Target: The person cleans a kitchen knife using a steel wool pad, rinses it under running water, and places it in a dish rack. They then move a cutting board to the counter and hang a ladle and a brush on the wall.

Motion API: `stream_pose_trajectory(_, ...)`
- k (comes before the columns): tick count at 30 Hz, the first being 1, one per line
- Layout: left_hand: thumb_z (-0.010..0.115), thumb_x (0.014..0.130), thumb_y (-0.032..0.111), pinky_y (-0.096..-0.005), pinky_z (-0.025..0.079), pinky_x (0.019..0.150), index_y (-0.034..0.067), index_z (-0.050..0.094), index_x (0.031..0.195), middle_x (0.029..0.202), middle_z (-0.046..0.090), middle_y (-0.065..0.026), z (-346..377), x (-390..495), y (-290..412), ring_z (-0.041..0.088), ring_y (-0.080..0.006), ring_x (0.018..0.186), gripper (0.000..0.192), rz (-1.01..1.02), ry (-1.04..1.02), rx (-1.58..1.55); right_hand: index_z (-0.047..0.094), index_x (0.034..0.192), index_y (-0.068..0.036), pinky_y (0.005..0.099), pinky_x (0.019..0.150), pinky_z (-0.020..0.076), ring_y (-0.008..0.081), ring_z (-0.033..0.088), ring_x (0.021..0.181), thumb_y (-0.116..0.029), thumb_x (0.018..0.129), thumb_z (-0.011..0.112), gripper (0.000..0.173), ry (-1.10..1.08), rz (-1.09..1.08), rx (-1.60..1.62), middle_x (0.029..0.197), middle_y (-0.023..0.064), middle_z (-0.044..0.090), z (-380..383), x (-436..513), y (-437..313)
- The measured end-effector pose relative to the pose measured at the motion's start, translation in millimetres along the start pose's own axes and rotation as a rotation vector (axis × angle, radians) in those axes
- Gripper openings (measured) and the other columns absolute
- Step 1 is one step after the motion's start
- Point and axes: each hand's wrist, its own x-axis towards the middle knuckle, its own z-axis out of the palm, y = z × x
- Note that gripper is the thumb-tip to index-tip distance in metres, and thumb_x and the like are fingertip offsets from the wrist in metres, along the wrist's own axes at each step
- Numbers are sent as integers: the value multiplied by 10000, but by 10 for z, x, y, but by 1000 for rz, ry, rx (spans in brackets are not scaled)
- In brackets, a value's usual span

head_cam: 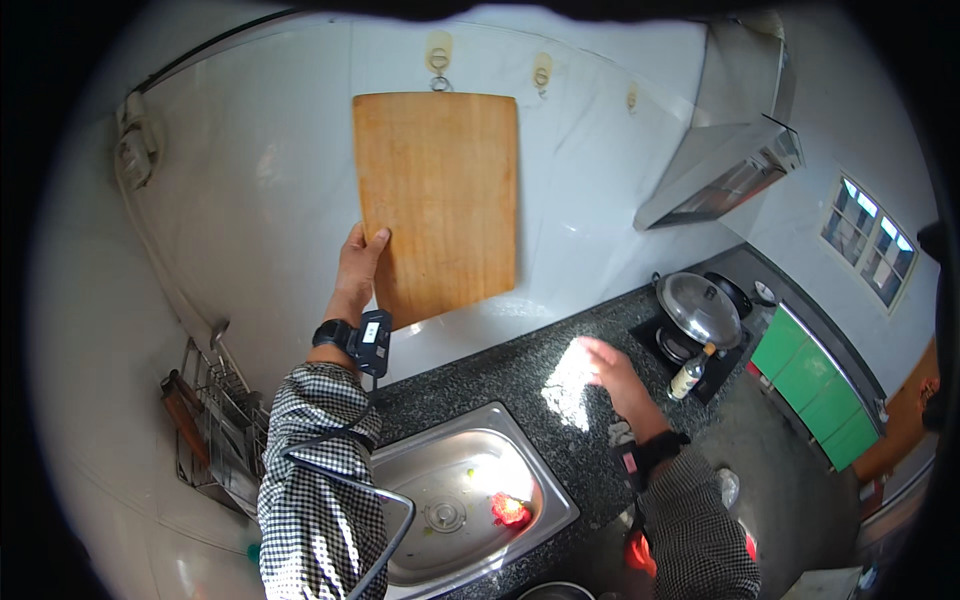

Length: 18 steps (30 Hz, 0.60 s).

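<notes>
A wooden cutting board is up against the white wall, its metal ring just below a wall hook. My left hand grips the board's lower left edge, thumb on the front face. Over the dark speckled countertop, my right hand reaches into a patch of sunlight with nothing visible in it. Its fingers look apart, though glare washes out the tips. Below my left forearm lies a stainless steel sink with a red piece of food or scrap in it.
A glass bottle stands beside a gas stove bearing a lidded wok. Above juts a range hood. At left, a wire rack holds knives and utensils. Two more hooks are on the wall.
</notes>
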Motion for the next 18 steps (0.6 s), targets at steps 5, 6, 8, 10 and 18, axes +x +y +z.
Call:
stream_pose_trajectory(5, 680, 832, 284, -455, 260, 911, 256, 406, 1462, 1309, 544, 51, -226, 5, -367, 422, -133, 1208, 687, -16, 13, 119, 565, 1288, -22, 270, 747, 522, 155, 673, 934, -229, 970, 565, 380, 219, 458, 67, 1124, 69, 668, -690, -2282, 1124)
stream_pose_trajectory(6, 682, 822, 289, -455, 265, 940, 275, 403, 1462, 1318, 535, 54, -327, 61, -472, 426, -142, 1228, 698, -21, -12, 136, 565, 1290, -31, 267, 731, 524, 155, 677, 916, -226, 967, 569, 378, 282, 538, 157, 1122, 66, 669, -832, -2751, 1300)
stream_pose_trajectory(8, 691, 879, 163, -244, 449, 822, 142, 456, 1412, 1173, 602, -15, -562, 188, -737, 568, -111, 1042, 583, 129, -48, 50, 562, 1294, -43, 277, 711, 530, 161, 684, 883, -209, 950, 590, 383, 462, 719, 219, 1111, 51, 672, -1057, -3705, 1538)
stream_pose_trajectory(10, 625, 920, 224, -424, 418, 981, 145, 457, 1416, 1360, 535, -50, -834, 410, -903, 491, -197, 1276, 530, -64, 67, 89, 551, 1299, -28, 307, 740, 535, 167, 677, 902, -232, 953, 599, 405, 532, 760, 185, 1096, 49, 669, -1190, -4605, 1633)
stream_pose_trajectory(18, 600, 953, 291, -453, 290, 1110, 145, 321, 1506, 1498, 396, -104, 366, -1101, -1038, 355, -256, 1385, 636, -356, -55, 9, 536, 1301, -8, 314, 720, 540, 189, 676, 885, -177, 1001, 515, 345, 1262, 875, 485, 1107, 124, 658, -1028, -7949, 1605)
